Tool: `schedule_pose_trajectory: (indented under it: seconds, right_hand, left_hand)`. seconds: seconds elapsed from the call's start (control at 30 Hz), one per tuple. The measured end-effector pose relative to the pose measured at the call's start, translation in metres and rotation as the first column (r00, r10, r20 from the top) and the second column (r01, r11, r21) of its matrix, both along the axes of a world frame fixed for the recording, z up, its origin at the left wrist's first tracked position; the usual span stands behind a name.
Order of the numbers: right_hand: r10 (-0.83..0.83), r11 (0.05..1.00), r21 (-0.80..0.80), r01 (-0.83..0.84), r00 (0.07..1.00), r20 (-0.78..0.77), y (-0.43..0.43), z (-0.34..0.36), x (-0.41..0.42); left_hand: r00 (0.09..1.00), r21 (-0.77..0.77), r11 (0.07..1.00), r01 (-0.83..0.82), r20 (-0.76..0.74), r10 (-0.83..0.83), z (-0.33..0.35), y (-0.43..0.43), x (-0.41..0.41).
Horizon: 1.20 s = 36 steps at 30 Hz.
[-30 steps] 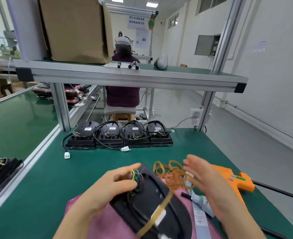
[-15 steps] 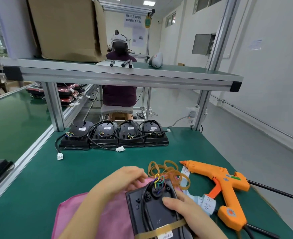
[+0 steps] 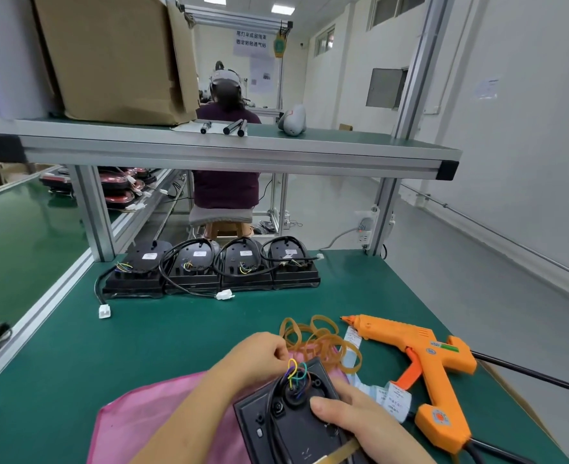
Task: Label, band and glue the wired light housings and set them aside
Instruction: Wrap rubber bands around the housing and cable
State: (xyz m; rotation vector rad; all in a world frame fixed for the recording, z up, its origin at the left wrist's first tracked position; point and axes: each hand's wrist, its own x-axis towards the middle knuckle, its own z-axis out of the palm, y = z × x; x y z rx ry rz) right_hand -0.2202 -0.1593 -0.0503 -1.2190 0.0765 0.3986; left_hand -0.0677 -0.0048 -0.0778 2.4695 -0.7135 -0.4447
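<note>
"Black housing (image 3: 293, 426) lies flat on the pink cloth (image 3: 162, 413), lower centre of frame. One second ago it was tipped up, with a band stretched off it."

"Band now?"

"One rubber band (image 3: 343, 448) crosses its near end, at the bottom edge. Right hand (image 3: 360, 420) holds the housing, thumb on top, fingers along its right side. Left hand (image 3: 253, 360) is curled at the coloured wires (image 3: 296, 371). Pinching or not, cannot tell."

"So banding is done?"

"My reading: yes. Glue gun (image 3: 427, 356) lies untouched at lower right, so gluing is probably next. Four housings (image 3: 209, 269) stand in a row, mid-frame."
</note>
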Motion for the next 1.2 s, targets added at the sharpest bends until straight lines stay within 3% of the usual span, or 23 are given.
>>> schedule_pose_trajectory:
  seconds: [0.17, 0.3, 0.43, 0.53, 0.63, 0.7, 0.93, 1.2]
  right_hand:
    - [0.044, 0.998, -0.052, -0.043, 0.999, 0.021, 0.004, -0.001, 0.005]
    - [0.024, 0.994, -0.108, -0.021, 0.999, 0.029, 0.011, -0.002, 0.011]
    - [0.038, 0.996, -0.082, -0.034, 0.998, 0.05, 0.022, 0.001, 0.015]
    - [0.143, 0.988, -0.08, -0.134, 0.984, 0.11, 0.037, 0.005, 0.018]
    - [0.212, 0.976, -0.073, -0.203, 0.966, 0.149, 0.052, 0.006, 0.023]
    - [0.222, 0.975, -0.04, -0.219, 0.964, 0.144, 0.057, 0.005, 0.026]
    - [0.211, 0.977, 0.001, -0.212, 0.974, 0.081, 0.059, 0.004, 0.031]
    - [0.278, 0.959, -0.057, -0.277, 0.96, 0.012, 0.069, 0.002, 0.037]
  left_hand:
    - [0.994, -0.151, 0.984, -0.099, -0.069, 0.09, 0.005, 0.015, 0.002]
    - [0.949, -0.432, 0.867, -0.248, -0.286, 0.13, 0.017, 0.038, -0.007]
    - [0.907, -0.552, 0.753, -0.357, -0.397, 0.139, 0.021, 0.059, -0.014]
    - [0.932, -0.604, 0.718, -0.346, -0.31, 0.189, 0.02, 0.061, -0.021]
    - [0.943, -0.529, 0.808, -0.261, 0.038, 0.33, 0.018, 0.061, -0.023]
    - [0.925, -0.57, 0.791, -0.221, 0.134, 0.355, 0.019, 0.066, -0.024]
    - [0.944, -0.736, 0.599, -0.317, -0.305, 0.125, 0.021, 0.08, -0.029]
    - [0.914, -0.652, 0.65, -0.39, -0.362, 0.185, 0.015, 0.08, -0.026]
